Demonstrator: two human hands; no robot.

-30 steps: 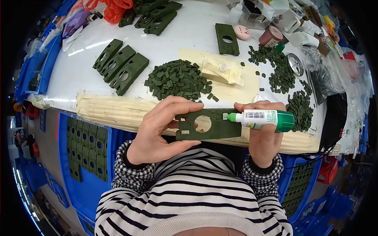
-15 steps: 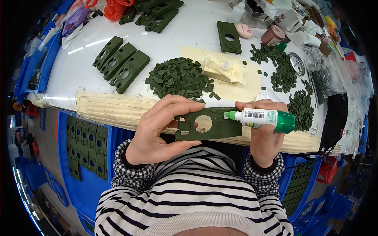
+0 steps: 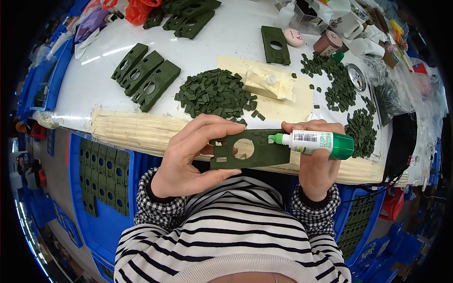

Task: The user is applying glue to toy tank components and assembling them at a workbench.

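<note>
My left hand (image 3: 191,153) grips the left end of a dark green plastic model hull plate (image 3: 266,153), which has a big round hole and smaller notches. Fingers lie along its far edge, the thumb along its near edge. In my right hand (image 3: 318,174) is a white glue bottle (image 3: 311,139) with a green nozzle and green base, lying almost level. Its nozzle tip points left and sits at the plate's upper surface, right of the round hole; whether it touches, I cannot tell. Some right-hand fingers hide behind the bottle.
Beyond the plate lies a heap of small green pieces (image 3: 212,94), beside a taped cream block (image 3: 269,82). More small pieces (image 3: 361,129) lie at right. Similar hull plates (image 3: 155,87) rest at left. Blue bins (image 3: 104,231) with more plates flank me below the table edge (image 3: 137,129).
</note>
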